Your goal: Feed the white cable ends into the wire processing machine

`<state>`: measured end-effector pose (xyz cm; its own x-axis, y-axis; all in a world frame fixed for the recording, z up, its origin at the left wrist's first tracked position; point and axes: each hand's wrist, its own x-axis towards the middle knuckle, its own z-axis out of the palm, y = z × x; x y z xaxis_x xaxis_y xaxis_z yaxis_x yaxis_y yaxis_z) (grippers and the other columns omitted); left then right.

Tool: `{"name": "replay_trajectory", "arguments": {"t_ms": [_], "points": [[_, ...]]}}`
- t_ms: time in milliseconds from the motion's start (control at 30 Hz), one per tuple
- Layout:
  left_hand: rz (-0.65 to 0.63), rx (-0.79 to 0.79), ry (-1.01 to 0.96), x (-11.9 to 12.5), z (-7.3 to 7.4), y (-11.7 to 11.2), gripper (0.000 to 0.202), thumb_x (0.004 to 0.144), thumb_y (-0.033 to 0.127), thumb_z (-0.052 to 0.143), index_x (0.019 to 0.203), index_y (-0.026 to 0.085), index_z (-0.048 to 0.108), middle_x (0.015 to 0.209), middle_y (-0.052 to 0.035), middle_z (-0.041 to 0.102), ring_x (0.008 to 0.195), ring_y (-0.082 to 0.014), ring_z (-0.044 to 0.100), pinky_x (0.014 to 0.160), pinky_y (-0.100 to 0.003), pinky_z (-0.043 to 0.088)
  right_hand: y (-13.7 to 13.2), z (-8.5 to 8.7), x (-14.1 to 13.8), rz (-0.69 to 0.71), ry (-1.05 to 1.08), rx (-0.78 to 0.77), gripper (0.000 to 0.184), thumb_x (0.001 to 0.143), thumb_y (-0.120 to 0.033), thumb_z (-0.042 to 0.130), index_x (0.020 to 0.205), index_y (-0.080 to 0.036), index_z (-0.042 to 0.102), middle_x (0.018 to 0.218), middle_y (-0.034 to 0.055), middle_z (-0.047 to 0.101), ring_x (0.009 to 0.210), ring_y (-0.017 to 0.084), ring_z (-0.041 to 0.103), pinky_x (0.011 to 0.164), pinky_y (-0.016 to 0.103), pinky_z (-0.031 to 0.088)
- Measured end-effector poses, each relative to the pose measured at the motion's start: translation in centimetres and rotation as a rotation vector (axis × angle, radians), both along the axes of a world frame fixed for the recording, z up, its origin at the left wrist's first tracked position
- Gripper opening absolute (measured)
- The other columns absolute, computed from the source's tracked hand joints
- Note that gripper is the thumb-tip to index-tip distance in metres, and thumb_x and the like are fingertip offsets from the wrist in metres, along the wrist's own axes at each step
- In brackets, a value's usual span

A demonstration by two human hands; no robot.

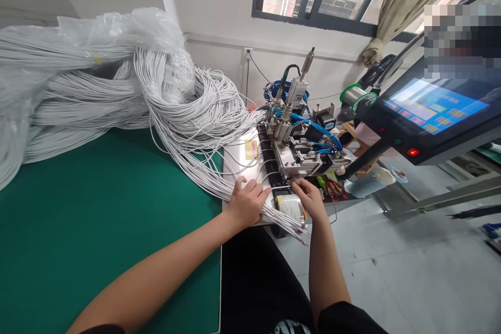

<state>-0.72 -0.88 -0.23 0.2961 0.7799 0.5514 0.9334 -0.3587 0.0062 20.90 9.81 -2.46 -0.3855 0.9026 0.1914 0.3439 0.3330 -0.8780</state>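
A single white cable (pixel 281 187) runs between my two hands at the near end of the machine's black rail (pixel 270 159). My left hand (pixel 247 202) is closed on it, lying over a bundle of white cables (pixel 284 220) whose stripped, reddish ends point toward me. The fingers of my right hand (pixel 308 195) pinch the far end of the same cable beside the metal machine (pixel 287 154). Just below the cable sits a roll of clear tape (pixel 290 207). Several other cables lie across the rail further back.
A large heap of white cables (pixel 188 109), partly in clear plastic, covers the back of the green table (pixel 97 229). Red-handled scissors (pixel 336 190) lie right of the machine. A touchscreen panel (pixel 434 109) and a solder wire spool (pixel 354 95) stand at right.
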Motion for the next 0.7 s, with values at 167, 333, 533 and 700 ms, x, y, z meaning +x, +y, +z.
{"name": "replay_trajectory", "arguments": {"t_ms": [167,333,533,700], "points": [[0.053,-0.048,-0.01,0.1,0.1,0.1,0.04,0.07,0.024,0.06,0.109,0.018,0.065,0.086,-0.0078,0.066,0.085,-0.0251,0.053,0.087,-0.046,0.026,0.8,-0.5,-0.1,0.084,0.045,-0.097,0.032,0.086,-0.046,0.052,0.069,-0.02,0.046,0.066,-0.0019,0.041,0.064,0.014,0.039,0.06,0.025,0.033],[0.059,-0.087,0.0,0.0,-0.1,0.2,0.043,0.068,0.023,0.063,0.111,0.02,0.065,0.086,-0.007,0.067,0.084,-0.025,0.053,0.086,-0.046,0.027,1.2,-0.9,-0.1,0.107,0.095,-0.157,0.033,0.084,-0.047,0.052,0.066,-0.02,0.044,0.065,-0.0019,0.04,0.063,0.014,0.038,0.059,0.026,0.032],[0.051,-0.096,-0.007,-0.1,-0.2,0.3,0.044,0.069,0.023,0.064,0.112,0.021,0.065,0.087,-0.006,0.067,0.084,-0.0239,0.054,0.087,-0.046,0.027,1.1,-1.9,-0.4,0.071,0.254,-0.332,0.03,0.077,-0.044,0.059,0.065,-0.02,0.045,0.06,-0.0039,0.038,0.055,0.011,0.032,0.052,0.025,0.027],[0.055,-0.094,-0.006,-0.1,-0.2,0.3,0.044,0.068,0.023,0.064,0.113,0.022,0.065,0.088,-0.0068,0.068,0.085,-0.0247,0.054,0.088,-0.047,0.027,0.5,-2.1,-1.1,-0.015,0.344,-0.438,0.034,0.07,-0.047,0.063,0.063,-0.021,0.043,0.056,-0.0053,0.034,0.051,0.01,0.029,0.049,0.024,0.025]]}}
